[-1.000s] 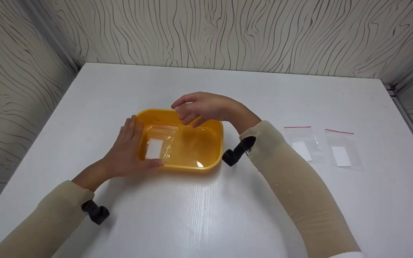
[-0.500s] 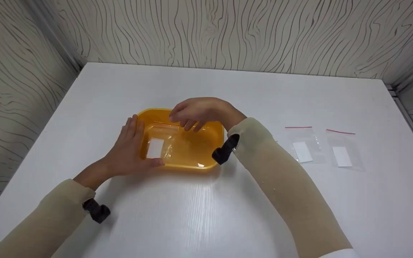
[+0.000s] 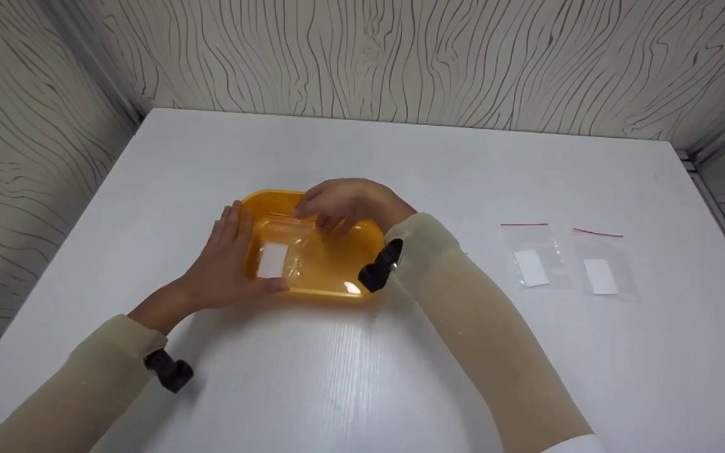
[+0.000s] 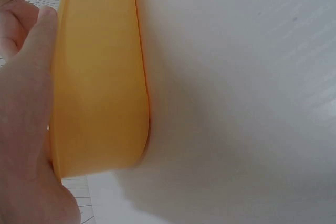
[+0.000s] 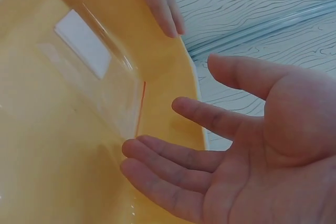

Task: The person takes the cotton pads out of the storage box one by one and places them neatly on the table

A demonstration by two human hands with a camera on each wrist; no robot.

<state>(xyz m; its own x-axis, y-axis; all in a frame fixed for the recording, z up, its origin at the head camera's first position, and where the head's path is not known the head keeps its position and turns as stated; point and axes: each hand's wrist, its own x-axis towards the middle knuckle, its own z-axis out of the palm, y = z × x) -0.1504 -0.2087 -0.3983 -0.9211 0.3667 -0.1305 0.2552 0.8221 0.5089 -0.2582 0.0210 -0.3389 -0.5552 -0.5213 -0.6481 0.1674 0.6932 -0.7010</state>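
A yellow plastic tub (image 3: 347, 258) stands on the white table. Inside it, toward its left end, lies a clear zip-lock bag (image 3: 303, 242) with a red seal line and a white label (image 5: 86, 43). My left hand (image 3: 221, 264) rests on the tub's left corner, fingers straight along the left rim and thumb along the near rim. My right hand (image 3: 347, 201) reaches over the far rim into the tub, palm facing inward and fingers spread. In the right wrist view its fingertips (image 5: 131, 166) are close to the bag's sealed edge; whether they touch cannot be told.
Two more clear zip-lock bags lie on the table to the right: one bag (image 3: 535, 239) nearer the tub and another bag (image 3: 620, 251) beyond it. Both have red seals and white labels. A wall (image 3: 400, 56) with a wavy line pattern stands behind the table.
My right hand has moved down into the tub, toward the bag's sealed edge, and its forearm has shifted left. The left hand and the tub have stayed in place.
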